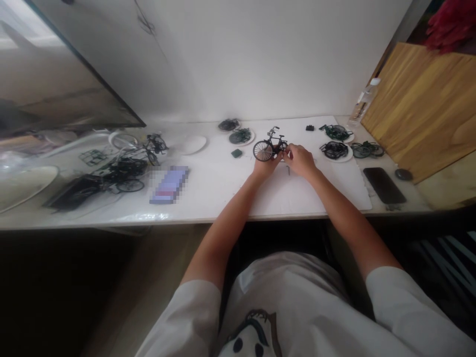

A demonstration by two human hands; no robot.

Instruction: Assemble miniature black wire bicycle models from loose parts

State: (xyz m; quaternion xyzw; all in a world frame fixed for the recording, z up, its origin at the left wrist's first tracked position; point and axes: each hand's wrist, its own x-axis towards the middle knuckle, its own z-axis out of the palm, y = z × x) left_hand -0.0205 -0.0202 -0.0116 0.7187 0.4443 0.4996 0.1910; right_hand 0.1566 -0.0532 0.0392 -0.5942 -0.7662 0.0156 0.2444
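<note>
A small black model bicycle (263, 150) is held upright over the white board (297, 198), its front wheel pointing left. My left hand (266, 167) is closed on it from below and behind, with part of the fingers hidden by the wheel and frame. At the rear wheel, my right hand (300, 159) pinches with thumb and fingertips; whether a separate small part sits in that pinch is too small to tell. Just below the hands, a thin dark piece (288, 170) shows against the board.
Plates of dark bicycle parts stand at the back (241, 136) and right (335, 150). A black phone (384, 185), a clear bottle (364, 103) and a wooden panel (420, 109) are at right. Leftward lie a blurred phone-like object (169, 185), a white plate (191, 144) and heaped model bicycles (126, 171).
</note>
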